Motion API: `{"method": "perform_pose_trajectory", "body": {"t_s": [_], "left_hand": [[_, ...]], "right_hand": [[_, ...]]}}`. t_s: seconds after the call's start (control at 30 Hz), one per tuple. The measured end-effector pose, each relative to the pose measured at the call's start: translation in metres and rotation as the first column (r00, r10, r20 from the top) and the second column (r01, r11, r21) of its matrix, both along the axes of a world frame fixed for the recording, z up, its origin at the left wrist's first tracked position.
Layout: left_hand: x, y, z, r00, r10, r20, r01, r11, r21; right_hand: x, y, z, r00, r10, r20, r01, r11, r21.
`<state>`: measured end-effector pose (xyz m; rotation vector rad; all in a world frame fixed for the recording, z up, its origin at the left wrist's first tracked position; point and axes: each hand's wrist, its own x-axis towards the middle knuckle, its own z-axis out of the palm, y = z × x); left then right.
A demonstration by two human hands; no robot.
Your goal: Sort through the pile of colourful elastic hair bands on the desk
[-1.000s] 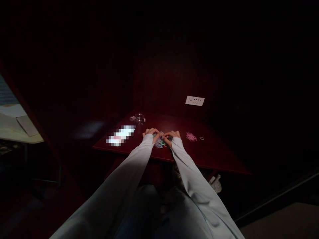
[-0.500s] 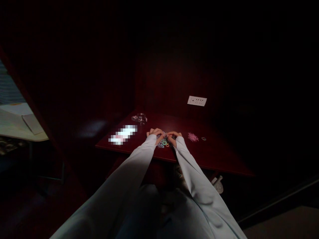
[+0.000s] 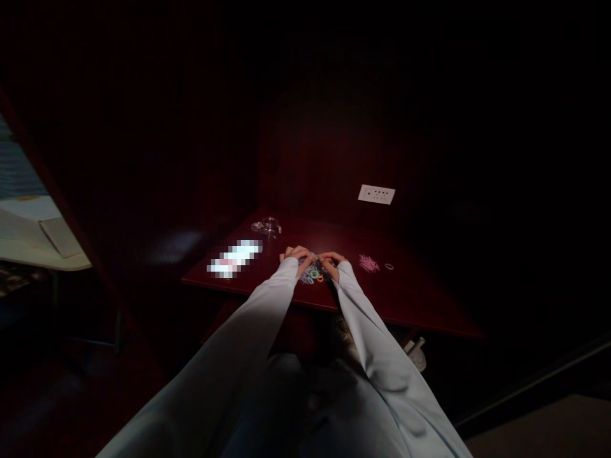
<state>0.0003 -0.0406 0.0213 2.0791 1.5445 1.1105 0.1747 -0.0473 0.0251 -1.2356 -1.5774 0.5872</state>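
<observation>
A small heap of colourful hair ties (image 3: 312, 276), with blue, green and orange rings showing, lies on the dark red desk (image 3: 286, 294). Both hands are over it, close together. My left hand (image 3: 294, 253) is closed, its fingertips pinched at the heap's far side. My right hand (image 3: 333, 258) is closed too, thumb and fingers meeting near the left fingertips. What sits between the fingertips is too small and dim to name. To the right are a pile of thin pink bands (image 3: 369, 263) and one pale ring (image 3: 389, 266).
A lit, blurred-out screen (image 3: 236, 257) lies left of my hands. Behind it stands a clear glass-like container (image 3: 270, 226) with small pale items beside it. A white socket panel (image 3: 377, 194) is on the back wall. A white box (image 3: 35, 222) rests on another table at far left.
My fingertips have shifted slightly at the heap, with a little more of a pale thing showing between them. The pink pile and the single ring have not moved on the desk.
</observation>
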Motion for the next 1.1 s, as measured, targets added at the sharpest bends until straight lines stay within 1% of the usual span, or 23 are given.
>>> {"method": "perform_pose_trajectory", "body": {"t_s": [0.07, 0.2, 0.37, 0.57, 0.7, 0.83, 0.93, 1.1], "left_hand": [[0.000, -0.001, 0.000, 1.000, 0.001, -0.001, -0.001, 1.000, -0.001], [0.001, -0.002, 0.002, 1.000, -0.011, 0.003, 0.011, 1.000, -0.008], [0.001, -0.003, 0.004, 1.000, -0.012, 0.021, 0.012, 0.999, -0.030], [0.001, -0.007, 0.006, 0.999, -0.027, 0.032, 0.028, 0.999, -0.018], [0.001, -0.005, 0.004, 0.999, -0.015, 0.037, 0.015, 1.000, -0.003], [0.002, -0.002, 0.001, 0.999, 0.009, 0.050, -0.010, 1.000, 0.004], [0.002, -0.003, 0.003, 0.998, 0.010, 0.056, -0.009, 1.000, -0.005], [0.000, -0.012, 0.008, 0.999, -0.023, 0.032, 0.022, 1.000, 0.018]], "right_hand": [[-0.001, 0.000, -0.001, 1.000, 0.002, -0.003, -0.002, 1.000, 0.010], [0.000, -0.004, 0.001, 0.990, -0.079, 0.116, 0.066, 0.992, 0.111], [-0.001, -0.007, 0.005, 0.977, -0.068, 0.203, 0.049, 0.994, 0.095], [-0.001, -0.007, 0.005, 0.980, -0.085, 0.178, 0.070, 0.994, 0.087], [0.000, -0.009, 0.006, 0.981, -0.091, 0.169, 0.076, 0.993, 0.088], [0.000, -0.008, 0.003, 0.984, -0.099, 0.147, 0.083, 0.991, 0.109], [0.000, -0.005, -0.001, 0.987, -0.123, 0.106, 0.110, 0.986, 0.122], [-0.002, -0.003, -0.002, 0.980, -0.107, 0.166, 0.091, 0.991, 0.103]]}}
